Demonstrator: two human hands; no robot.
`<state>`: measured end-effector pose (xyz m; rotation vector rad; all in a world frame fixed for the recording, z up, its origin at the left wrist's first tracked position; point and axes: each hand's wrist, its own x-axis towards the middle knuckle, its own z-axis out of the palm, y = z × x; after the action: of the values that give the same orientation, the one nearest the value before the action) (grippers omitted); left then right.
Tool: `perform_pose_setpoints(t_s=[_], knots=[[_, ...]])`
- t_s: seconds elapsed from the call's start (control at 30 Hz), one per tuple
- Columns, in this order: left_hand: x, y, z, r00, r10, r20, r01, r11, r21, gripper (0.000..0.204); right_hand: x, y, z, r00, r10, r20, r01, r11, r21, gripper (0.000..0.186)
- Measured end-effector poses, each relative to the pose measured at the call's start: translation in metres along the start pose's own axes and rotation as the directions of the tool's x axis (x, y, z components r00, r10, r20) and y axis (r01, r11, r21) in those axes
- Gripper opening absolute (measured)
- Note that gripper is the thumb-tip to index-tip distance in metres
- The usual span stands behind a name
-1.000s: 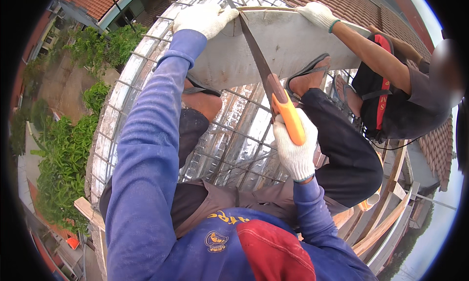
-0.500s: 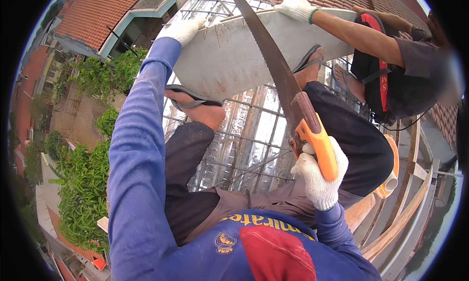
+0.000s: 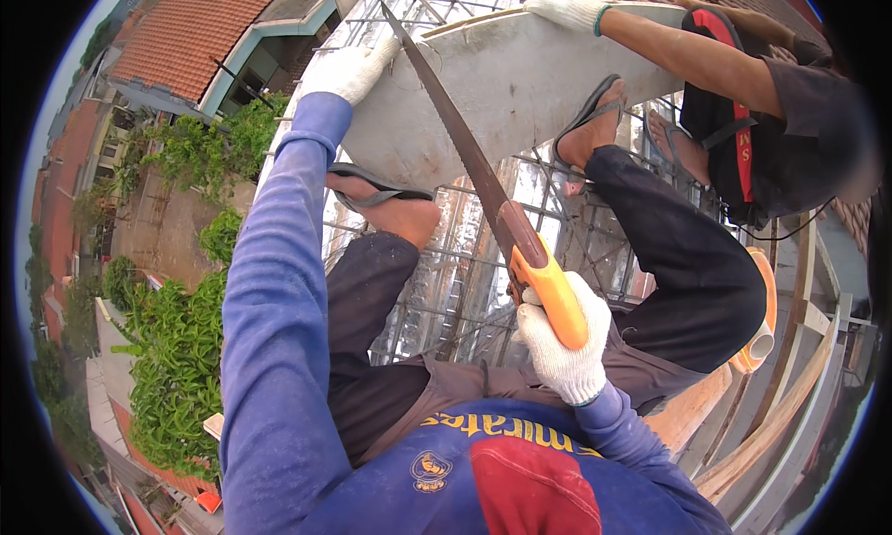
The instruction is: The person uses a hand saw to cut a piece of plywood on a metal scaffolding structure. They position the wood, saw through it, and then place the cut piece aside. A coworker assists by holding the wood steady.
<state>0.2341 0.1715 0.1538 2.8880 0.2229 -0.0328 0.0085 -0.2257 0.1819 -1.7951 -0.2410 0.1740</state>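
Observation:
My right hand (image 3: 569, 342), in a white knit glove, is wrapped round the orange handle of a handsaw (image 3: 462, 133). The long dark blade points up and left across a flat grey board (image 3: 492, 89), its tip just past the board's far edge. At the board's left end my left hand (image 3: 346, 73), also gloved, grips the edge, its fingertips close to the blade. A co-worker's gloved hand (image 3: 565, 7) rests on the far edge further right. My sandalled left foot (image 3: 390, 210) is at the board's near left side, my right foot (image 3: 595, 117) by its right part.
Below the board lies a grid of steel bars (image 3: 465, 247) over shiny sheeting. A co-worker (image 3: 780, 135) crouches at the right. Timber planks (image 3: 771, 423) and an orange tubular object (image 3: 757, 340) are at the lower right. To the left, trees (image 3: 177, 377) and ground (image 3: 167, 228) show far below.
My right hand has shifted left with the handsaw. The blade has swung left, its tip now nearer my left hand. My left hand stays on the board.

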Motion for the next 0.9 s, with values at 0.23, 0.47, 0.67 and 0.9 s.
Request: perform_pose_setpoints(t_s=[0.23, 0.47, 0.67, 0.9], knots=[[-0.004, 0.005, -0.003, 0.997, -0.06, -0.04, 0.06, 0.998, -0.009, 0.081, -0.015, 0.001, -0.003, 0.996, -0.07, 0.053, 0.076, 0.992, -0.104, 0.026], [-0.004, 0.012, 0.004, 0.978, -0.172, -0.117, 0.181, 0.981, 0.066, 0.078, 0.073, -0.005, 0.041, 0.987, -0.157, 0.033, 0.157, 0.988, 0.002, 0.024], [-0.017, 0.025, -0.006, 0.99, -0.103, -0.093, 0.108, 0.993, 0.044, 0.076, -0.028, 0.01, -0.018, 0.994, -0.085, 0.075, 0.102, 0.955, -0.277, 0.021], [-0.019, 0.026, -0.004, 0.984, -0.157, -0.089, 0.16, 0.987, 0.027, 0.077, 0.083, -0.008, 0.029, 0.996, 0.058, 0.068, -0.068, 0.985, 0.16, 0.011]])
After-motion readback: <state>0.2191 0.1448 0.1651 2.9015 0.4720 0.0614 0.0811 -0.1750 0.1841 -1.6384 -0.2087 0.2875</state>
